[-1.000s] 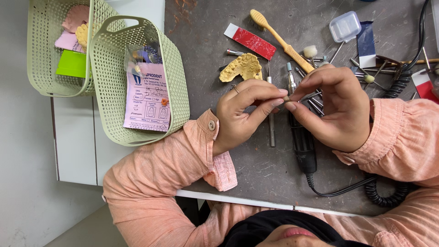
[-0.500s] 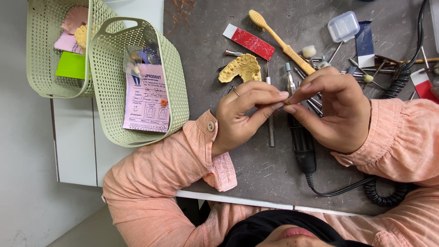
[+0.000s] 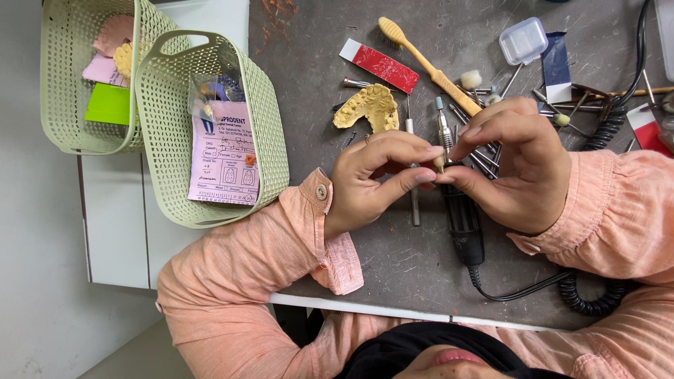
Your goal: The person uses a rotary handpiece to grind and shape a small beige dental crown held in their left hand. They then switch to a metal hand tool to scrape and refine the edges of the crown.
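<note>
The grey worktable [image 3: 393, 281] filled most of the view, with two pale green baskets [image 3: 267, 140] at its edge, the nearer one holding a pink form and a small clear bag. Next in size, a black rotary handpiece [image 3: 463, 224] lay on the table under the hands, its coiled cord [image 3: 597, 298] trailing off toward the person's body. A yellowish dental cast [image 3: 372, 107] sat just beyond the hands, near a tan toothbrush [image 3: 428, 67], a red and white strip [image 3: 382, 64], a small clear box [image 3: 524, 40] and a scatter of metal burs [image 3: 484, 158]. The left hand [image 3: 365, 186] and the right hand [image 3: 516, 172] met fingertip to fingertip, both pinched closed on a tiny pale piece [image 3: 439, 163] held just above the handpiece. That piece looked light, stiff and probably brittle, likely easy to drop, so a pinch at its sides between thumb and forefinger seemed the sound hold. Most of it was covered by the fingers, so its shape could not be made out; the far-side tools were cut off by the frame, and the handpiece's middle lay hidden under the right hand.
</note>
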